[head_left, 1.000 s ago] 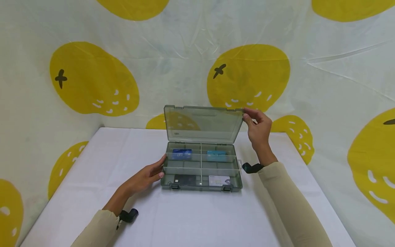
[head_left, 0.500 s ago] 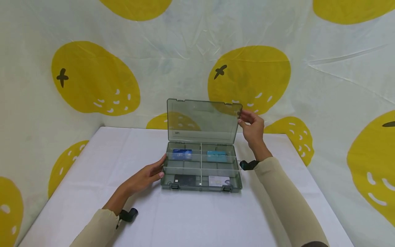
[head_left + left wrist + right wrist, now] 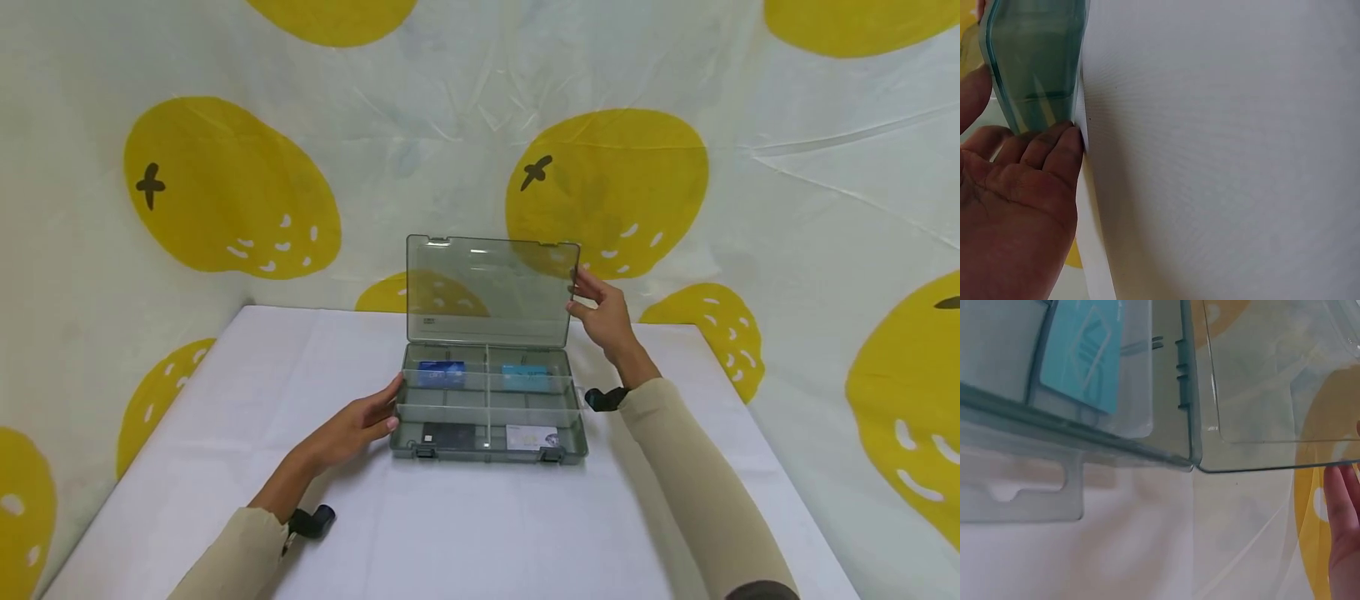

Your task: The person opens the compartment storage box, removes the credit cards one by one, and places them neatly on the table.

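Note:
A grey see-through plastic organizer box (image 3: 487, 457) lies on the table with its hinged lid (image 3: 487, 292) raised. Dividers split the inside into several compartments. In the back row are a dark blue card (image 3: 441, 374) and a light blue card (image 3: 525, 377); in the front row, a black card (image 3: 453, 436) and a white card (image 3: 532, 437). Against the box's left side wall rests my left hand (image 3: 360, 425), fingers extended, thumb by the rim. My right hand (image 3: 606, 321) holds the lid's right edge between thumb and fingers, some fingertips showing behind it.
A white cloth (image 3: 337, 517) covers the table. Behind it hangs a pale backdrop (image 3: 420, 183) printed with yellow fruit. From the box's right side sticks out a clear hanging tab (image 3: 1072, 487).
The lid has swung further back and stands more upright. My right hand has moved left and slightly lower along the lid's edge; the left hand stays at the box.

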The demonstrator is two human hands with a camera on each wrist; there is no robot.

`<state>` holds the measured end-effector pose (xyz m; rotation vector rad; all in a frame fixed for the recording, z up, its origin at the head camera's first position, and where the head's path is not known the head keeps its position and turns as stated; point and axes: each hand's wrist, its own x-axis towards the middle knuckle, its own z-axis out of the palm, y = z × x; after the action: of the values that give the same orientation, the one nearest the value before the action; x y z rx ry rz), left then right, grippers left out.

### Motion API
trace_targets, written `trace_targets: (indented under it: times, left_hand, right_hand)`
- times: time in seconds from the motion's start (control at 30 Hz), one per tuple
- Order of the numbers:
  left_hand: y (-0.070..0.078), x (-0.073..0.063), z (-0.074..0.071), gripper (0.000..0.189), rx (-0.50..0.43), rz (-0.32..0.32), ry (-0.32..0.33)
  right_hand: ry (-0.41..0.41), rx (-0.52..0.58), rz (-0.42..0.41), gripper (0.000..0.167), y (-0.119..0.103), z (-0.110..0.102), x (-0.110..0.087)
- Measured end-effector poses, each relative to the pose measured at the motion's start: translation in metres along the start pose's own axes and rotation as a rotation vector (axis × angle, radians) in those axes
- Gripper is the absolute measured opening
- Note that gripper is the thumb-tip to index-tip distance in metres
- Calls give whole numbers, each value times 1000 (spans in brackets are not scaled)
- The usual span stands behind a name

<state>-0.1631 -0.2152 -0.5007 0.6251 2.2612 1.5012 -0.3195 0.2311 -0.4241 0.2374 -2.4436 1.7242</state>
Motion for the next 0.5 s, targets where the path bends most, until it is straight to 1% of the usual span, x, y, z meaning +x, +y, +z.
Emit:
trace_targets:
  times: [0.1,0.23,0.4,0.5]
  left_hand:
    - [1,-2,-1,80,-16,-1,10]
    - [1,-3,-1,81,-26,0,11]
    - [0,-2,-1,80,-24,7,5]
    - [-1,-2,-1,80,-28,15,3]
  right_hand:
    - [-75,3,-15,77,0,2,3]
    - [-141,8,-11,82,-6,3,3]
    - [-194,26,54,82,-19,3,-4]
    - [-211,15,96,82,-19,4,-8]
